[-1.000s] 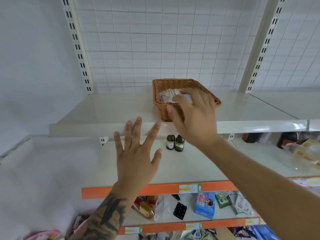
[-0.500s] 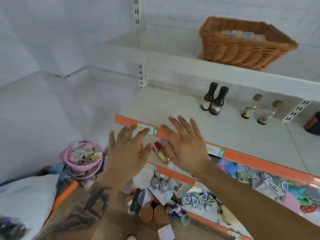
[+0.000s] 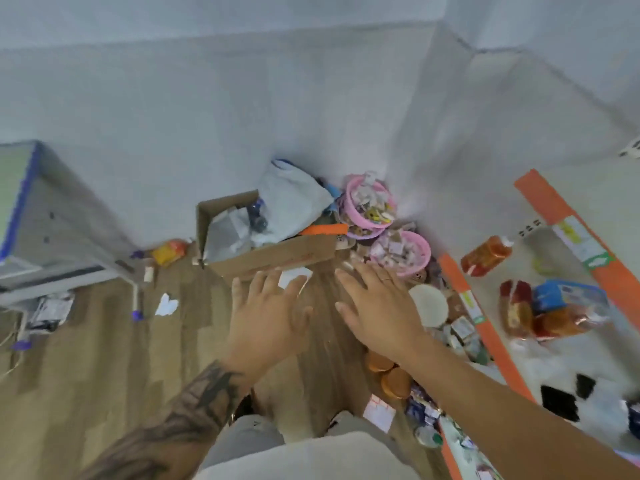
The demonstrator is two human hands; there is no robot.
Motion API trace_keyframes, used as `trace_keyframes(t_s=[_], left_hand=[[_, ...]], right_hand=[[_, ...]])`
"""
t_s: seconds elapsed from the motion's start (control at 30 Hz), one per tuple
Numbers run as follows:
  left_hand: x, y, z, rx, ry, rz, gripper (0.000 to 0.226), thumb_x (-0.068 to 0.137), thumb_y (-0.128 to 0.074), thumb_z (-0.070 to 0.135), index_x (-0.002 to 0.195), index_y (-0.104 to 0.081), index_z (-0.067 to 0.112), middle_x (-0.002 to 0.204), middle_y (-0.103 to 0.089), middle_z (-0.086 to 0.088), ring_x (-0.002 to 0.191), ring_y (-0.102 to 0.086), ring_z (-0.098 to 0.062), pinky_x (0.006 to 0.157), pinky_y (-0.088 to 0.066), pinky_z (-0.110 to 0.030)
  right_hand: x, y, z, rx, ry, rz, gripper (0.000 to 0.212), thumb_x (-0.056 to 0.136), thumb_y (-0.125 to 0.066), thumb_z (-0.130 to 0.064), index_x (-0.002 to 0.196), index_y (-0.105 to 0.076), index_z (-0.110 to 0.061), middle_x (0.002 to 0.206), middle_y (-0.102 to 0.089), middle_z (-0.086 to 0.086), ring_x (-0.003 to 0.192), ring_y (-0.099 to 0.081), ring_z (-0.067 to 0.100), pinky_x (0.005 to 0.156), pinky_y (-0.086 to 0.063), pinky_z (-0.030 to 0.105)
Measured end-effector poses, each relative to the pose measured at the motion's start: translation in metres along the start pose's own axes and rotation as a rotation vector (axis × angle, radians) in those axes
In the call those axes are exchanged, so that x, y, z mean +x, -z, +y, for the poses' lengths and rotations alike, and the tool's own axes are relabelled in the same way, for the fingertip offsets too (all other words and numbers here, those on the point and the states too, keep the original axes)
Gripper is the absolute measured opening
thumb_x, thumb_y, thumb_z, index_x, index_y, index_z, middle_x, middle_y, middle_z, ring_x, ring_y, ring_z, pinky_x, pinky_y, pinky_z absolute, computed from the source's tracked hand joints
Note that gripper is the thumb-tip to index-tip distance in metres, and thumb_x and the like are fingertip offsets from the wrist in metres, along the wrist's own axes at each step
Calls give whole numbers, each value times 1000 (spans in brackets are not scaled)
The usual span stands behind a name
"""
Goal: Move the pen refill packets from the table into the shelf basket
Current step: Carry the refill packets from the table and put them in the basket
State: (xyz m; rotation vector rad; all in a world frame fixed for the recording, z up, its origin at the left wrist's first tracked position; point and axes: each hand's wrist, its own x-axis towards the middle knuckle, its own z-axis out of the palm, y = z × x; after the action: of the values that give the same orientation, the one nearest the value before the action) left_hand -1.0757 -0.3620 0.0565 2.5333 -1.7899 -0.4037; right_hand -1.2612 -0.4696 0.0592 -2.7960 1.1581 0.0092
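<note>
Wooden floor point(image 3: 86, 358) fills most of the view, and both hands hover over it with nothing in them. Left hand point(image 3: 266, 320) has its fingers point(image 3: 258, 284) straight and spread, palm down; right hand point(image 3: 377, 313) is the same, fingers released, a ring on one. My guess is they're held flat and empty like this because they're between loads, swinging toward wherever the next packets lie.

Neither the pen refill packets nor the shelf basket can be made out in this view (everything is motion-blurred, esp. at the edges). A grey desk point(image 3: 45, 237) with a blue edge shows at far left, and no packets can be made out on the part that shows.

Around the hands there's plenty of clutter. An open cardboard box point(image 3: 270, 251) stuffed w/ plastic bags sits on the floor just beyond the fingertips. Two pink baskets point(image 3: 401, 254) of small wrapped items sit beside it, toward the corner. Orange-edged shelves point(image 3: 540, 199) run down the right side, carrying bagged goods, a blue pack and a reddish bottle. A round white lid point(image 3: 429, 303) and loose packs lie at the shelf foot, near the right wrist.

Nothing stands directly between the hands and the floor, but the box and floor litter crowd that route, so a turn toward the desk likely needs care.
</note>
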Motion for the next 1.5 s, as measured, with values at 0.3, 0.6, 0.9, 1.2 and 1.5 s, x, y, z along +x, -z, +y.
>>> trace_keyframes(t_s=[0.3, 0.6, 0.9, 1.2, 1.5], left_hand=[[-61, 28, -177, -62, 270, 86, 65, 100, -41, 64, 159, -22, 45, 170, -24, -3, 157, -19, -32, 125, -7, -64], [-118, 35, -361, -100, 429, 88, 65, 99, -40, 64, 159, -20, 45, 167, -27, -5, 154, -22, -33, 123, -8, -66], [-153, 40, -473, -199, 608, 99, 62, 101, -42, 60, 157, -24, 42, 168, -24, -6, 156, -18, -34, 124, -6, -66], [-143, 47, -572, -226, 751, 107, 64, 100, -42, 60, 158, -20, 43, 168, -24, -4, 155, -19, -33, 123, -7, -67], [-102, 97, -689, -140, 856, 42, 62, 98, -43, 57, 155, -22, 45, 162, -32, 0, 149, -30, -25, 121, -14, -60]], right_hand=[[77, 4, -191, -21, 233, -128, 63, 104, -43, -56, 161, -29, -33, 167, -31, 9, 152, -31, 30, 125, -20, 48], [134, -19, -385, -75, 379, -186, 65, 105, -37, -59, 163, -21, -34, 169, -26, 8, 156, -25, 28, 126, -17, 45], [189, -43, -495, -131, 499, -274, 66, 105, -38, -59, 163, -18, -35, 170, -24, 7, 155, -26, 28, 126, -22, 46], [285, -64, -598, -219, 729, -230, 63, 101, -45, -57, 158, -35, -31, 163, -39, 9, 148, -39, 30, 122, -29, 48], [401, -74, -702, -142, 836, -289, 62, 104, -42, -55, 160, -29, -31, 167, -29, 9, 151, -32, 31, 125, -24, 47]])
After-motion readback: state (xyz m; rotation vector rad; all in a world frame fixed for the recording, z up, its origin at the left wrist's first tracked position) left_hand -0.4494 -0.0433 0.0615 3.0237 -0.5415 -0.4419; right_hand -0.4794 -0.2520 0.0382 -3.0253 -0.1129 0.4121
